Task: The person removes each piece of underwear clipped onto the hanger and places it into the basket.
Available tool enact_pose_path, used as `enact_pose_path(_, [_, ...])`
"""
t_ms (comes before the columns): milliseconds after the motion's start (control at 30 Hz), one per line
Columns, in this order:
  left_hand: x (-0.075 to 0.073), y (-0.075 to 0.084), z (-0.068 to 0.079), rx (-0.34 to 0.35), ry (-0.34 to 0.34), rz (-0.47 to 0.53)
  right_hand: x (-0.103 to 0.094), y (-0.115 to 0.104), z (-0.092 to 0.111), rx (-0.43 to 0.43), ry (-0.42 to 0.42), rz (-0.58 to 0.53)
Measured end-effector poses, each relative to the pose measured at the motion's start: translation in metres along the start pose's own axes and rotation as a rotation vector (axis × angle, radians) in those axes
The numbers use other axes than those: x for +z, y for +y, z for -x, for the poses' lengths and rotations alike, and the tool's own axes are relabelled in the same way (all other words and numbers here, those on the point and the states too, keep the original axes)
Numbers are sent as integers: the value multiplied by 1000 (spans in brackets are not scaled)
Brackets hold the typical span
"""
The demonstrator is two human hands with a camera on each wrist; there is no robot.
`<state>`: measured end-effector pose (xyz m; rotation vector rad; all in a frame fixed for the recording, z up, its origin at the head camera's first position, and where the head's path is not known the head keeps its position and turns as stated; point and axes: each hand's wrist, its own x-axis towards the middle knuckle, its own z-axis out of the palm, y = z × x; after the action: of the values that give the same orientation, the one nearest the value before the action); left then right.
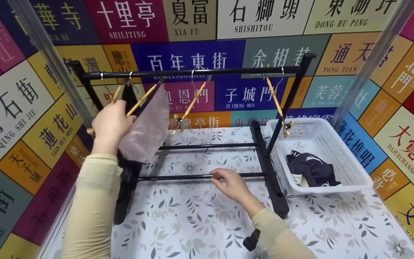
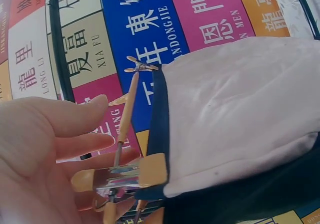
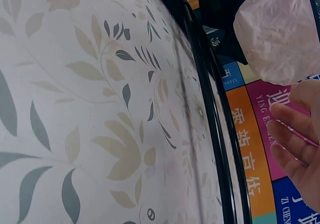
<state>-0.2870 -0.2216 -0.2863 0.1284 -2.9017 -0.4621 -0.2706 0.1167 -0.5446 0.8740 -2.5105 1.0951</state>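
Pale-pink, dark-edged cloth (image 1: 147, 133) hangs from the black garment rack (image 1: 235, 71), beside your loosely spread left hand (image 1: 110, 124). Your right hand (image 1: 231, 184), relaxed, empty, is near the rack's lower crossbar (image 1: 192, 177).

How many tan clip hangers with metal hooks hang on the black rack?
4: the leftmost hanger, partly hidden by the left hand; the second hanger, bearing pale pink cloth; the mid-rack hanger; and the right-end hanger. Another could be hidden behind that hand.
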Motion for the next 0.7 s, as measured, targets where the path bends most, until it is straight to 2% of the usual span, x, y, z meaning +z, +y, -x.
enact_pose_path(267, [5, -2, 0, -12, 4, -11, 3, -7, -6, -8, -22, 6])
enact_pose_path(500, [9, -3, 0, 0, 33, -20, -1, -15, -15, 35, -66, -28])
enact_pose_path(700, [12, -4, -1, -10, 21, -16, -6, -18, -22, 22, -59, -11])
